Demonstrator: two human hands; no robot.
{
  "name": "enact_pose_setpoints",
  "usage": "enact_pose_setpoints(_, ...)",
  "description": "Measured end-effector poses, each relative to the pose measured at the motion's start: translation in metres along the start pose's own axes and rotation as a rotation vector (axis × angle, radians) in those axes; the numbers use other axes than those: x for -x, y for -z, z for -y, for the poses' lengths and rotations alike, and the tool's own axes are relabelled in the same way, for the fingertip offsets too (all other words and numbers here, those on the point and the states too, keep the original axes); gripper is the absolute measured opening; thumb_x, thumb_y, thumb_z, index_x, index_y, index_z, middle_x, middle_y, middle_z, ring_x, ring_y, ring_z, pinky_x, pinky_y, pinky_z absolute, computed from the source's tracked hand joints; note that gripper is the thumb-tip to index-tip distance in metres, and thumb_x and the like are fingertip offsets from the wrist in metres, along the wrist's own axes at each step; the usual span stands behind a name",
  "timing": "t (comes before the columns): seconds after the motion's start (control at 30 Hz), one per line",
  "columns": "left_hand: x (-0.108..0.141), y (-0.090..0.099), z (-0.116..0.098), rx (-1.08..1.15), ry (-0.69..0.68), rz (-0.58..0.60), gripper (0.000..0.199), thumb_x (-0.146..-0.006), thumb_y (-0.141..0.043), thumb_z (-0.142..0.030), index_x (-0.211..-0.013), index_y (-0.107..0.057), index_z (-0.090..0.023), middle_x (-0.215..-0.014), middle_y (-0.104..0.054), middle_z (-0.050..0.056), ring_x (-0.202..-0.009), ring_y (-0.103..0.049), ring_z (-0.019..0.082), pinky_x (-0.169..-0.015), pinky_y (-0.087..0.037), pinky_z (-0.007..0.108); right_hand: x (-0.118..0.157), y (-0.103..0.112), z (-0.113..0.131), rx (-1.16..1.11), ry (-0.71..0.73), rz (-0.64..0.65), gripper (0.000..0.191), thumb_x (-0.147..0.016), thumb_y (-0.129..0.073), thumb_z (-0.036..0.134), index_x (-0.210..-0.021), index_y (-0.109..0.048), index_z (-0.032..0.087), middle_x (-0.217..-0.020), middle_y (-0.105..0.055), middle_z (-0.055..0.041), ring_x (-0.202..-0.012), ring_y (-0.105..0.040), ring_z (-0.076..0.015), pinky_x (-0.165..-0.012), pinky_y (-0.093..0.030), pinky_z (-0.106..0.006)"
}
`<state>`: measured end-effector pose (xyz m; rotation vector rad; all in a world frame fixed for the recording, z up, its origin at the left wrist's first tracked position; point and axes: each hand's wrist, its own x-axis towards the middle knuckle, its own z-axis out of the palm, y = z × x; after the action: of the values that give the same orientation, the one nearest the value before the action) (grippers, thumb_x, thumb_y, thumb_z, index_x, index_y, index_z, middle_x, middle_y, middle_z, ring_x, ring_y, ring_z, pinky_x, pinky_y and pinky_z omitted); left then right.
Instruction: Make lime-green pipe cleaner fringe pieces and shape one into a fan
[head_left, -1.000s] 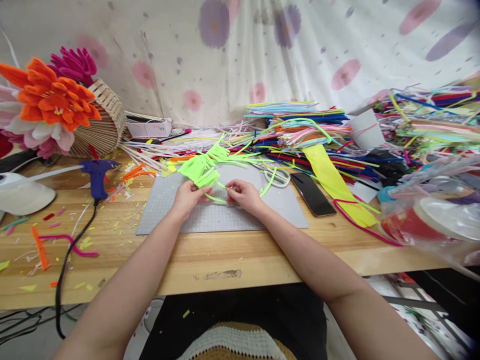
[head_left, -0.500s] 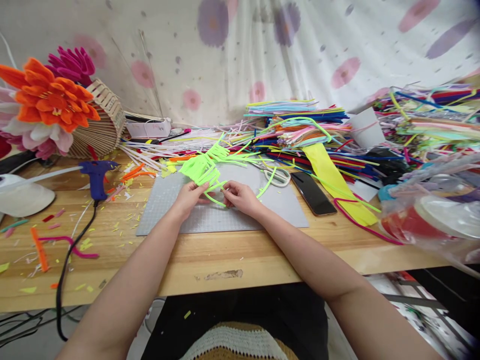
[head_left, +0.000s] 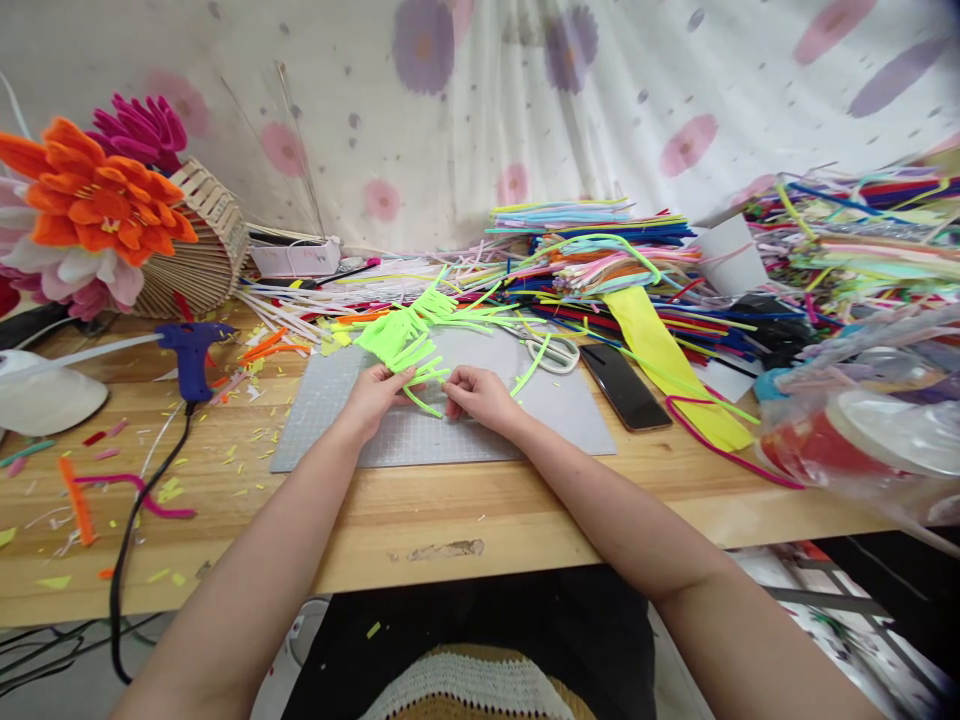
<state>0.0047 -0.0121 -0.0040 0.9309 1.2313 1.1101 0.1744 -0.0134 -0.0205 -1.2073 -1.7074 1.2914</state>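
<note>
In the head view my left hand (head_left: 377,395) pinches a bright green pipe cleaner (head_left: 429,377) at the near side of a bunch of flattened green pipe cleaners (head_left: 394,335). One curved green end hangs below my left fingertips. My right hand (head_left: 480,395) is closed just to the right, its fingertips beside the tips of the green strands. Whatever it pinches is hidden by the fingers. Both hands are over a grey cutting mat (head_left: 322,420). Scissors with pale handles (head_left: 555,353) lie on the mat's far right, near a loose green pipe cleaner (head_left: 534,365).
A blue glue gun (head_left: 191,355) with a black cord stands at left among scraps. Behind it, orange and pink flowers (head_left: 112,205) fill a wooden basket (head_left: 187,250). A black phone (head_left: 624,388), a yellow strip (head_left: 675,365) and pipe cleaner bundles (head_left: 600,250) lie to the right.
The curved green strand that reached to my right fingertips has come away from them, and its end now hangs free. My left hand keeps its pinch on the green bunch.
</note>
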Motion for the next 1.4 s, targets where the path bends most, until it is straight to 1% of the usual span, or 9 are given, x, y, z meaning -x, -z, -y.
enact_pose_setpoints(0.23, 0.0001, -0.0013, 0.0022, -0.022, -0.024, 0.001, 0.043, -0.044, -0.080, -0.038, -0.076, -0.065, -0.013, -0.079, -0.069, 0.006, -0.071, -0.064, 0.020, -0.059, -0.052, 0.030, -0.0017, -0.0015, 0.0001, -0.042, -0.079, -0.009, 0.011, -0.076, -0.050, 0.020, -0.065, -0.047, 0.018, -0.049, -0.060, 0.0034, -0.041, -0.055, -0.0080, -0.043, -0.043, -0.017)
enact_pose_setpoints(0.47, 0.0018, -0.0048, 0.0052, -0.137, -0.022, 0.055, 0.050, -0.043, -0.080, -0.042, -0.079, -0.066, -0.011, -0.080, -0.069, 0.007, -0.071, -0.065, 0.020, -0.063, -0.051, 0.031, -0.0039, -0.0015, -0.0034, -0.047, -0.070, -0.031, 0.010, -0.078, -0.049, 0.021, -0.069, -0.047, 0.018, -0.052, -0.061, 0.0034, -0.043, -0.057, -0.0081, -0.045, -0.045, -0.018)
enact_pose_setpoints(0.6, 0.0034, -0.0030, 0.0008, -0.112, 0.008, 0.087, 0.049, -0.045, -0.078, -0.045, -0.078, -0.066, -0.011, -0.081, -0.069, 0.008, -0.068, -0.065, 0.020, -0.058, -0.052, 0.028, -0.0037, -0.0016, -0.0022, -0.051, -0.023, -0.030, 0.011, -0.083, -0.046, 0.025, -0.075, -0.045, 0.018, -0.058, -0.063, 0.0022, -0.048, -0.059, -0.0075, -0.046, -0.045, -0.017)
enact_pose_setpoints(0.73, 0.0036, -0.0024, -0.0006, -0.017, 0.014, 0.028, 0.044, -0.052, -0.076, -0.044, -0.080, -0.065, -0.011, -0.081, -0.069, 0.009, -0.067, -0.065, 0.020, -0.056, -0.052, 0.029, -0.0032, -0.0026, -0.0035, -0.087, 0.035, 0.035, 0.010, -0.085, -0.042, 0.025, -0.077, -0.040, 0.020, -0.062, -0.064, 0.0029, -0.053, -0.061, -0.0084, -0.054, -0.049, -0.020)
enact_pose_setpoints(0.87, 0.0026, -0.0033, 0.0028, 0.049, -0.040, -0.048, 0.043, -0.050, -0.077, -0.039, -0.081, -0.065, -0.011, -0.082, -0.069, 0.008, -0.071, -0.065, 0.019, -0.059, -0.052, 0.029, -0.0022, -0.0032, -0.0055, -0.037, 0.093, 0.058, 0.011, -0.086, -0.042, 0.026, -0.077, -0.037, 0.021, -0.066, -0.065, 0.0027, -0.057, -0.062, -0.0092, -0.061, -0.050, -0.023)
enact_pose_setpoints(0.97, 0.0026, -0.0040, 0.0036, 0.067, -0.035, -0.071, 0.042, -0.052, -0.076, -0.038, -0.081, -0.064, -0.011, -0.082, -0.069, 0.009, -0.071, -0.065, 0.019, -0.056, -0.052, 0.027, -0.0014, -0.0029, -0.0059, -0.012, 0.133, 0.070, 0.010, -0.086, -0.042, 0.027, -0.078, -0.037, 0.022, -0.068, -0.066, 0.0025, -0.059, -0.063, -0.0092, -0.064, -0.050, -0.024)
enact_pose_setpoints(1.17, 0.0030, -0.0033, 0.0016, 0.118, -0.008, -0.039, 0.037, -0.061, -0.070, -0.040, -0.083, -0.063, -0.011, -0.083, -0.068, 0.009, -0.072, -0.065, 0.019, -0.055, -0.053, 0.027, -0.0012, -0.0020, -0.0062, 0.023, 0.134, 0.043, 0.012, -0.085, -0.043, 0.028, -0.076, -0.039, 0.021, -0.066, -0.066, 0.0014, -0.058, -0.062, -0.0095, -0.062, -0.049, -0.024)
enact_pose_setpoints(1.3, 0.0033, -0.0025, 0.0034, 0.137, -0.055, -0.014, 0.040, -0.054, -0.075, -0.032, -0.087, -0.063, -0.013, -0.088, -0.068, 0.007, -0.080, -0.064, 0.019, -0.061, -0.054, 0.029, -0.0005, -0.0015, -0.0042, 0.045, 0.112, 0.041, 0.012, -0.084, -0.044, 0.027, -0.076, -0.040, 0.020, -0.065, -0.066, 0.0017, -0.057, -0.062, -0.0090, -0.062, -0.049, -0.023)
enact_pose_setpoints(1.4, 0.0039, -0.0031, 0.0049, 0.108, -0.069, -0.028, 0.042, -0.051, -0.077, -0.034, -0.085, -0.064, -0.012, -0.086, -0.069, 0.007, -0.081, -0.064, 0.020, -0.063, -0.054, 0.029, 0.0001, -0.0014, -0.0023, 0.057, 0.099, 0.046, 0.012, -0.084, -0.044, 0.026, -0.074, -0.041, 0.020, -0.063, -0.066, 0.0020, -0.056, -0.062, -0.0088, -0.062, -0.049, -0.022)
